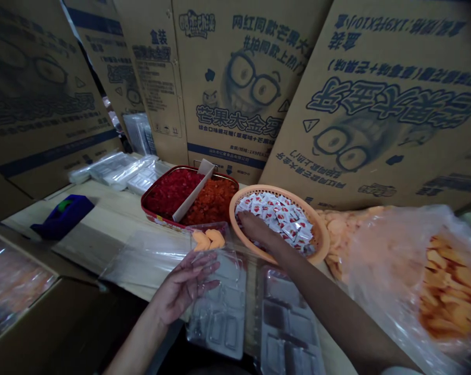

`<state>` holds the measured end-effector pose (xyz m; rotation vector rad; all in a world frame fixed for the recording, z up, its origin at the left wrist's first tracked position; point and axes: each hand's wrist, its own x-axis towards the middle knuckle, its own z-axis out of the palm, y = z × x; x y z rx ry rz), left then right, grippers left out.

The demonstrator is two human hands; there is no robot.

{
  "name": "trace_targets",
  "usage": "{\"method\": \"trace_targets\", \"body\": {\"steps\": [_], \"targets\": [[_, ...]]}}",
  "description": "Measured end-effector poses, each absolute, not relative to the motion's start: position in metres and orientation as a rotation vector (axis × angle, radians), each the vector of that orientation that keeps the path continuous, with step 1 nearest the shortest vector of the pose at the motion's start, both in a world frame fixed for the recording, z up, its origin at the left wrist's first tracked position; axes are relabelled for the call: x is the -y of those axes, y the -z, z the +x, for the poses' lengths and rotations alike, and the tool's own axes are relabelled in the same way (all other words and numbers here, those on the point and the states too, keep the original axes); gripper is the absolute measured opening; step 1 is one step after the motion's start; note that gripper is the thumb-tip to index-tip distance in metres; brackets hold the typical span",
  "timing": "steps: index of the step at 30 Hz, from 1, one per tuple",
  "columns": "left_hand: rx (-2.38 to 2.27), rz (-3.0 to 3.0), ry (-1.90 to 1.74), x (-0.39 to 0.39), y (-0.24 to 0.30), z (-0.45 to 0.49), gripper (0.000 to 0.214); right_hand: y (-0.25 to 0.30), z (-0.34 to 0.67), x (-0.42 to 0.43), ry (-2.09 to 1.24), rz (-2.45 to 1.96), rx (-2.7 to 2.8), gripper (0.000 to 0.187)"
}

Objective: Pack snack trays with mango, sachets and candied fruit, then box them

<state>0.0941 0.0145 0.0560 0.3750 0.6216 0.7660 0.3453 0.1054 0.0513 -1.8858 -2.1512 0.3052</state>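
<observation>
My left hand (188, 284) holds the near left edge of a clear plastic compartment tray (219, 307), fingers curled under its rim. Two orange mango slices (207, 239) lie in the tray's far compartment. My right hand (254, 225) reaches into an orange round basket (321, 234) full of small white and red sachets (282, 216), fingers down among the packets; whether it grips one is hidden. A second clear tray (288, 323) lies to the right of the first.
A red tin (151, 211) with a cardboard divider holds red and orange shreds. A big clear bag of orange slices (442, 286) sits at the right. Printed cardboard cartons (239, 78) wall the back. A blue object (63, 216) and stacked clear trays (118, 169) lie at the left.
</observation>
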Motion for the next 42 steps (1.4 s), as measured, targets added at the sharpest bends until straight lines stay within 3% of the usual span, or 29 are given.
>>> {"method": "trace_targets", "body": {"steps": [8, 12, 16, 22, 30, 35, 42], "targets": [[-0.564, 0.357, -0.814, -0.024, -0.047, 0.084, 0.034, -0.078, 0.373, -0.096, -0.619, -2.012, 1.851, 0.017], [-0.530, 0.366, -0.808, -0.027, -0.044, 0.086, 0.033, -0.094, 0.374, -0.086, -0.951, -1.748, 1.232, 0.013], [-0.505, 0.396, -0.800, -0.030, -0.045, 0.089, 0.032, -0.107, 0.354, -0.072, -1.151, -1.540, 1.056, 0.023], [-0.347, 0.455, -0.773, -0.028, -0.048, 0.091, 0.046, -0.123, 0.295, -0.052, -1.388, -1.450, 1.438, 0.019], [-0.345, 0.451, -0.794, -0.022, -0.046, 0.086, 0.066, -0.134, 0.256, -0.045, -1.235, -1.516, 1.919, 0.014], [-0.357, 0.462, -0.789, -0.019, -0.053, 0.079, 0.066, -0.137, 0.271, -0.042, -1.001, -1.414, 2.025, 0.018], [-0.384, 0.450, -0.816, -0.016, -0.056, 0.071, 0.060, -0.145, 0.261, -0.035, -1.087, -1.233, 2.331, 0.017]]}}
